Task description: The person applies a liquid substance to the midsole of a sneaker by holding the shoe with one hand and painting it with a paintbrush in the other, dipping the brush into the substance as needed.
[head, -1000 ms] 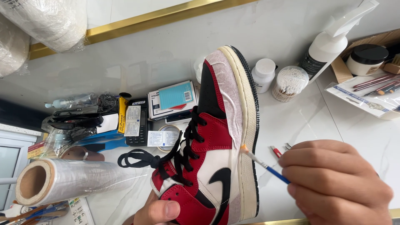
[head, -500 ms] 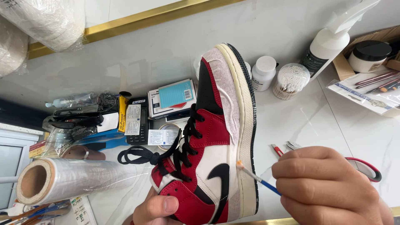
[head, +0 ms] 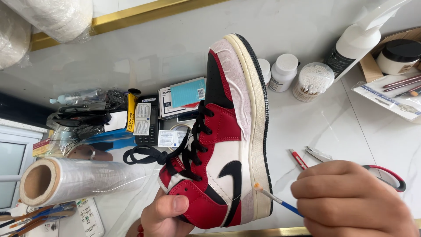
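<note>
White marble worktop, gold-trimmed edge. Clear tub holds cotton swabs. Left hand fingers clamped on red high-top sneaker, held above the worktop; right hand fingers pinched on fine paintbrush, tip touching the midsole.

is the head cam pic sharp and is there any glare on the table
Head view: sneaker and brush tip are sharp; the right hand nearest the lens is slightly soft; the white table carries soft daylight sheen, no harsh glare; the plastic wrap roll glints.
</note>
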